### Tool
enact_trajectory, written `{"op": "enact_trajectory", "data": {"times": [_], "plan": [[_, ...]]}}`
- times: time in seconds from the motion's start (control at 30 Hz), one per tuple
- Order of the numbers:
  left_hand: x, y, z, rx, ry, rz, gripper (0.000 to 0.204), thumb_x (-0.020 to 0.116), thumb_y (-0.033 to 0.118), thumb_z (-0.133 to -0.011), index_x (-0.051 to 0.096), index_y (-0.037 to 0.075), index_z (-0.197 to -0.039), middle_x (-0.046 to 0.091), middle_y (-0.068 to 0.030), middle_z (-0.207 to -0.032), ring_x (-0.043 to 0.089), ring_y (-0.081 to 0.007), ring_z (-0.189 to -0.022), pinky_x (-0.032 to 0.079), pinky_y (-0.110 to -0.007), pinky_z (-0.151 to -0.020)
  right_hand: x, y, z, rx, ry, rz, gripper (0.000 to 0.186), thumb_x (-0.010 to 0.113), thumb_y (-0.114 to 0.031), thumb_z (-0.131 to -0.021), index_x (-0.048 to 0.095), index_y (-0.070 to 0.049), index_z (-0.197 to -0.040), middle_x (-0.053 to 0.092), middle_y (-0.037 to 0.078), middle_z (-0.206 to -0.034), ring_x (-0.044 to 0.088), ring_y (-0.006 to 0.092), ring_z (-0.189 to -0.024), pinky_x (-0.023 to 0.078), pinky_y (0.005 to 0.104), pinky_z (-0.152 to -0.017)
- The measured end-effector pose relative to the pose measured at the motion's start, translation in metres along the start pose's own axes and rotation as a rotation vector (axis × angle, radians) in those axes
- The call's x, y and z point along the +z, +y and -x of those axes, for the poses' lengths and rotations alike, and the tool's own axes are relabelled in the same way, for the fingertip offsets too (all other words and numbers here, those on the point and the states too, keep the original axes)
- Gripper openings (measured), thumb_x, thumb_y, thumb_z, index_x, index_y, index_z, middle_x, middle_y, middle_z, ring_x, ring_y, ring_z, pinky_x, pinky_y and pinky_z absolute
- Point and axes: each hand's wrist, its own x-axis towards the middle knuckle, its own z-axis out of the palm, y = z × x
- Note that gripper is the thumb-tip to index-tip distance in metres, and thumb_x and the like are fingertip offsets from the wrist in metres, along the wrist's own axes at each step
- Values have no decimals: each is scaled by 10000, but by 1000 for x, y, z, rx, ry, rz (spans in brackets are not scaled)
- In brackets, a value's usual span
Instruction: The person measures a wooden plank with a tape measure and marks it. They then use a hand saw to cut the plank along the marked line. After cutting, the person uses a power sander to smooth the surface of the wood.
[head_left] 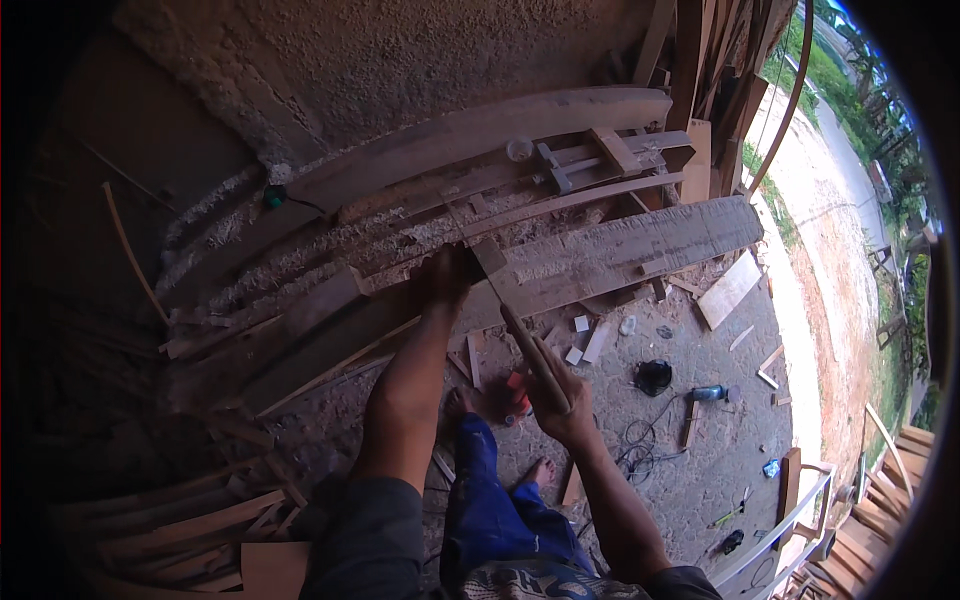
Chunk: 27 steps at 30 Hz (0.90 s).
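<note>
- Wooden and long, the handle of a slim tool (538,362) is lying inside the right hand (567,402), whose fingers are curling round its lower part.
- From that grip, the tool is slanting up and leftward, its thin pale end reaching close to a small wood block (489,257); whether the two are touching, I cannot tell.
- Up by the block's left side, the left hand (440,277) is resting in deep shade; its fingers are blurring into the dark, so I cannot tell how far they are closing or whether they are pinching the block.
- The block itself is sitting over the near edge of a broad, thick plank (650,243), roughly midway along it.
- Beyond this plank, thinner boards are running nearly parallel among pale shavings, with a grey metal clamp (555,170) and a clear cup (519,150) lying there.
- Below, the person's bare feet are standing on the floor (620,450), near a red object (518,396).
- Farther right, a teal bottle (708,393) is lying near a black object (653,377) and a loose dark cable (640,450).
</note>
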Motion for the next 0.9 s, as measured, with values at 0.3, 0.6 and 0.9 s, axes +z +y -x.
{"op": "enact_trajectory", "data": {"times": [0.3, 0.6, 0.9], "plan": [[-8, 16, -2, 89, 25, -6, 333, 455, 397, -1029, 646, 124, -1023, 716, -210, -899, 693, -434, -943, 499, -587, -817, -1, 7, -20, 16, 27, 65, 553, 669, -71, -867, 569, -53, -1411, 717, 230, -1078, 747, 277, -891, 557, 342, -777], [2, 7, -3, -15, 40, 67, 344, 450, 399, -1030, 647, 119, -994, 725, -203, -895, 701, -431, -893, 511, -569, -807, -52, -3, 116, -22, 28, 197, 549, 714, -59, -854, 570, 22, -1377, 717, 207, -1168, 758, 276, -952, 591, 344, -730], [-16, 16, -22, 1, 126, 34, 308, 448, 384, -1048, 650, 152, -1058, 718, -197, -906, 701, -404, -879, 496, -530, -829, -19, -10, 21, -60, 78, 95, 556, 708, -71, -861, 579, -59, -1401, 730, 192, -1055, 757, 239, -846, 564, 313, -727]]}}
